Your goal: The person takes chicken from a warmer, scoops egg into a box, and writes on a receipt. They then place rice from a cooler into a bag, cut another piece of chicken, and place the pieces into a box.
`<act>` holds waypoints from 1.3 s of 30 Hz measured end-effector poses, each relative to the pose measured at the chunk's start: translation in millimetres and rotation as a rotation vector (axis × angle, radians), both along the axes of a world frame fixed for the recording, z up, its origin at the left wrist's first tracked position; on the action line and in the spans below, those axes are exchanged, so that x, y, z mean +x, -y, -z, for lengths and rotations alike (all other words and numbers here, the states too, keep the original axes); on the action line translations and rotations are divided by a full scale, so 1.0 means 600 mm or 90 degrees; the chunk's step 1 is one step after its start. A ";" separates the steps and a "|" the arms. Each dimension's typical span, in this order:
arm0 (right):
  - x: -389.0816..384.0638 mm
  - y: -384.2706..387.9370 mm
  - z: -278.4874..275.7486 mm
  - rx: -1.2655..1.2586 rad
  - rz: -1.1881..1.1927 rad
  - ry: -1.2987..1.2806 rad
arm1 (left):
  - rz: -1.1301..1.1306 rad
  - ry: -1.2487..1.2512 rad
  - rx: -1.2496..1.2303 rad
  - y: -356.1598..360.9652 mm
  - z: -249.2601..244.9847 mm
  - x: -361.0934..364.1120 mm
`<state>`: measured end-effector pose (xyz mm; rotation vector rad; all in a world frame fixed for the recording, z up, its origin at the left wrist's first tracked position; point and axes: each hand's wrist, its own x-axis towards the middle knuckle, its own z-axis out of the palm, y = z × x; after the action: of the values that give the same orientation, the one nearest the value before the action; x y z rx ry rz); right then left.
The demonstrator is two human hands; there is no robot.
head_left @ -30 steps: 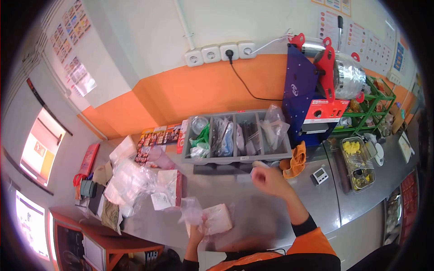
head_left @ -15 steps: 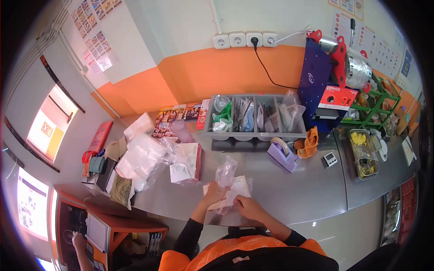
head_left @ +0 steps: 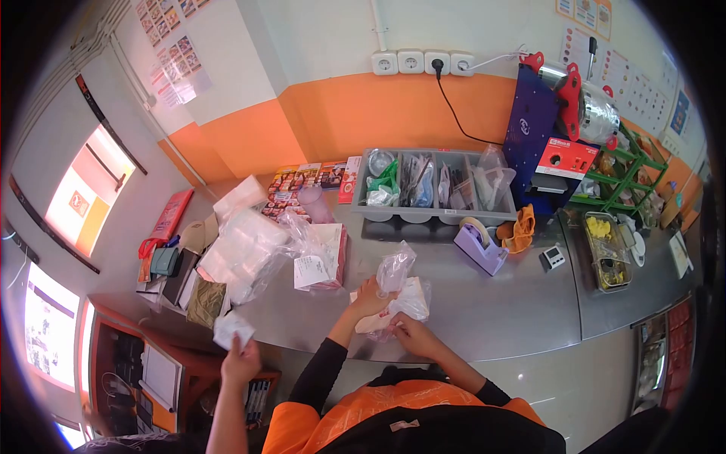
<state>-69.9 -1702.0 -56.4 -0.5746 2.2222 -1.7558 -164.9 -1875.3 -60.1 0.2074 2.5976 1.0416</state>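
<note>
On the counter's front part lies a pale, flat pack in clear plastic (head_left: 414, 300). Its kind is hard to make out. My left hand (head_left: 369, 298) is closed around a gathered clear plastic bag (head_left: 396, 269), which stands up above the pack. My right hand (head_left: 414, 334) is closed at the pack's near edge, fingertips pinching the plastic there; the exact grip is partly hidden. At lower left, another person's hand (head_left: 240, 363) holds a crumpled white paper slip (head_left: 233, 330).
Behind my hands stands a grey divided bin (head_left: 432, 214) with utensils and packets. Right of it are a purple tape dispenser (head_left: 481, 248), a small timer (head_left: 553, 258) and a blue sealing machine (head_left: 527, 129). To the left are a red-white box (head_left: 333, 253) and plastic-wrapped white packs (head_left: 242, 253).
Another person's hand has come up from the lower left with a white slip. My hands stay on the plastic; the bag's top leans further right. The view has shifted slightly.
</note>
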 end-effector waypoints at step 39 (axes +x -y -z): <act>-0.035 0.004 -0.015 0.033 0.146 -0.142 | -0.288 -0.141 0.495 -0.017 0.033 0.093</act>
<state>-91.1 -1704.2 -47.2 -0.5477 2.5697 -1.8108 -108.9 -1865.0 -79.8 -0.1044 2.3222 2.2740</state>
